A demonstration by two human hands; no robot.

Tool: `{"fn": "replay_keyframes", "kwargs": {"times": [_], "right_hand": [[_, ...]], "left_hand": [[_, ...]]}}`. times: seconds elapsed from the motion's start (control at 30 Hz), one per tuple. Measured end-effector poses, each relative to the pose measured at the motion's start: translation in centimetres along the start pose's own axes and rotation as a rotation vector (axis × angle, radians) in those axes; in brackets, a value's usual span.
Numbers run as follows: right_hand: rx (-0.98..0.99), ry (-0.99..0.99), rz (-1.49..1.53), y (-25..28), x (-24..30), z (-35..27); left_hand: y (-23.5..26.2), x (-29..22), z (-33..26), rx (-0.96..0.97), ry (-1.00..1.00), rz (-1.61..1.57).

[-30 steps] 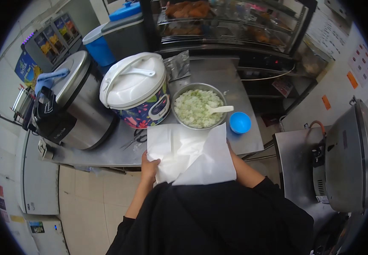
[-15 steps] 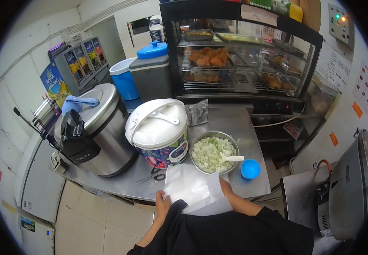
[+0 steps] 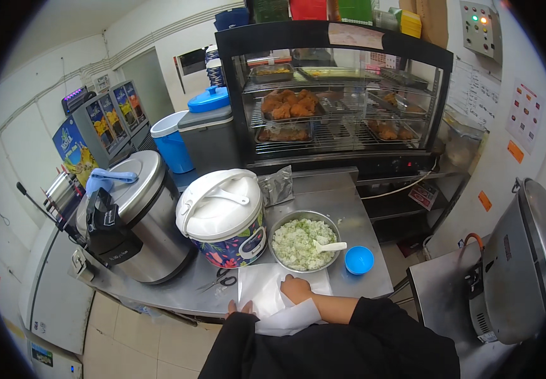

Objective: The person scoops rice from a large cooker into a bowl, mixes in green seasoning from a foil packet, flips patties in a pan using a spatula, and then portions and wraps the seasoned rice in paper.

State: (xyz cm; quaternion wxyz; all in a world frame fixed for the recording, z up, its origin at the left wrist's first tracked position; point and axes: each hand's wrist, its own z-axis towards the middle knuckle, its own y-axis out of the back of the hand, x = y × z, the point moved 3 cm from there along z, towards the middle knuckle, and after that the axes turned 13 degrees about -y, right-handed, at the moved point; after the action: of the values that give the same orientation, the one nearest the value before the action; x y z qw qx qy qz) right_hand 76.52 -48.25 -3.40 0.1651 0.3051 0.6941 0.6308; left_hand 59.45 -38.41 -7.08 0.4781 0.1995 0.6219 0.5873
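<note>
A stack of white paper sheets (image 3: 261,278) lies at the front edge of the steel table, its near part folded up toward me. My right hand (image 3: 296,289) is closed on the paper, knuckles up, over its middle. At the sheets' lower left edge my left hand (image 3: 240,308) grips the paper, mostly hidden by the black sleeve. Just beyond the paper stands a metal bowl (image 3: 332,222) of white rice with green bits (image 3: 298,240). A white rice paddle (image 3: 333,246) rests in it. Black-handled scissors (image 3: 225,280) lie left of the paper.
A blue cup (image 3: 359,259) stands right of the bowl. Behind the paper is a flowered rice cooker (image 3: 222,215) with a white lid; a larger steel cooker (image 3: 153,234) stands farther left. A glass food warmer (image 3: 336,95) holds fried pieces. A metal appliance (image 3: 516,265) stands at right.
My right hand has moved left from the paper's right side onto its middle, bringing the near part over. My left hand has slid lower behind the sleeve. The view has shifted slightly.
</note>
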Motion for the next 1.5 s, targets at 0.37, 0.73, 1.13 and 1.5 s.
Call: {"fn": "replay_keyframes", "kwargs": {"times": [0.37,0.73,1.13,1.5], "right_hand": [[-0.054,-0.045,0.042,-1.6,0.4,0.8],[-0.006,-0.136,0.106,-1.8,0.9,1.8],[-0.059,-0.254,0.219,-0.9,-0.9,-0.6],[-0.215,-0.151,0.436,-2.0,-4.0,-0.8]], "left_hand": [[-2.7,-1.0,1.4,0.154,-0.094,-1.069],[1.5,-8.1,-1.2,0.158,-0.430,-0.407],[-1.0,1.2,-3.6,-0.382,0.490,-1.143],[0.9,1.6,-4.2,-0.529,0.242,-0.711]]}}
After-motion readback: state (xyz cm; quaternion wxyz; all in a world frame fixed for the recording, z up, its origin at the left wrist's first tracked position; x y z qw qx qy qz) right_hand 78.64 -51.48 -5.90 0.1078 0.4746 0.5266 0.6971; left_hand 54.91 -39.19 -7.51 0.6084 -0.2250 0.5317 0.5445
